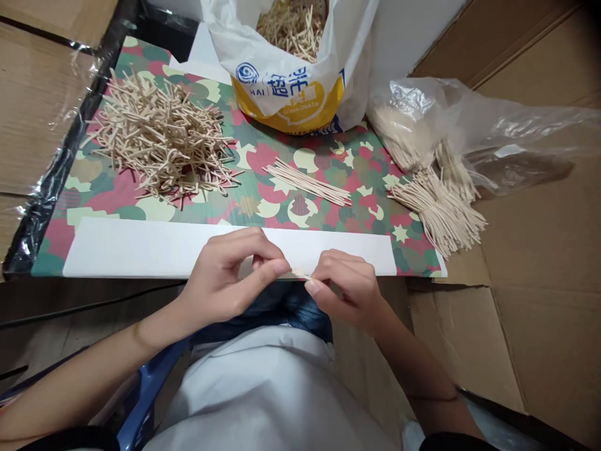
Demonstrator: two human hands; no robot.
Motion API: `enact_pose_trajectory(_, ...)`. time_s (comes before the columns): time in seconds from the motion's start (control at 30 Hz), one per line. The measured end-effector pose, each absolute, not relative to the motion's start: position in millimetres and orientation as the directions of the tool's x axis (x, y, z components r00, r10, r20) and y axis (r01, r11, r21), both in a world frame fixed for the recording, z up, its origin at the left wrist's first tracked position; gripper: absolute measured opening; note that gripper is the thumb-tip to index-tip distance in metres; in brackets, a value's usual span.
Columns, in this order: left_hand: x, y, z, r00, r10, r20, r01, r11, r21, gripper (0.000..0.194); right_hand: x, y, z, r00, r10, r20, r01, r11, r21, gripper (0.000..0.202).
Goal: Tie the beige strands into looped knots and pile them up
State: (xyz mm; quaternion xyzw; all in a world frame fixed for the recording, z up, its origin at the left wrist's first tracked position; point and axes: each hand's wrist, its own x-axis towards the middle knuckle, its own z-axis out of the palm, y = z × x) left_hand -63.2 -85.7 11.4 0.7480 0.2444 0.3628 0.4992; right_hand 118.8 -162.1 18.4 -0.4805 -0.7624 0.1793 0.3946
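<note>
Between my two hands runs a short, thin, pale stick (300, 274), held just over the table's front edge. My left hand (237, 269) pinches one end between thumb and forefinger. The other end is pinched by my right hand (345, 285), and most of the stick is hidden by the fingers. Beyond my hands lies a small row of straight pale sticks (307, 181). A heap of bent, tangled sticks (159, 138) sits at the left. Tied bundles of sticks (444, 210) rest on the right side.
A white and yellow plastic bag (300, 94) of sticks stands at the back. Clear plastic bags (422, 119) lie at the right. White paper (141, 247) edges the patterned tabletop (248, 216). Cardboard (539, 250) stands to the right; a blue chair (150, 388) is below.
</note>
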Motion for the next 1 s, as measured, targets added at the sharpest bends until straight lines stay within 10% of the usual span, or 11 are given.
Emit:
enact_pose_trajectory(0.17,-67,-93,3,0.512,0.696,0.504,-0.030,-0.572,0.820,0.013,118,-163,22,-0.205,0.890,0.407,0.625,0.440,-0.645,0.014)
enact_pose_trajectory(0.4,-72,-83,3,0.526,0.796,0.299,-0.122,-0.278,0.953,0.022,116,-162,21,-0.136,0.849,0.511,0.670,0.458,-0.584,0.012)
enact_pose_trajectory(1.0,-68,-88,8,0.605,0.749,0.269,-0.005,-0.334,0.942,0.007,119,-157,15,-0.092,0.872,0.481,0.642,0.421,-0.640,0.012)
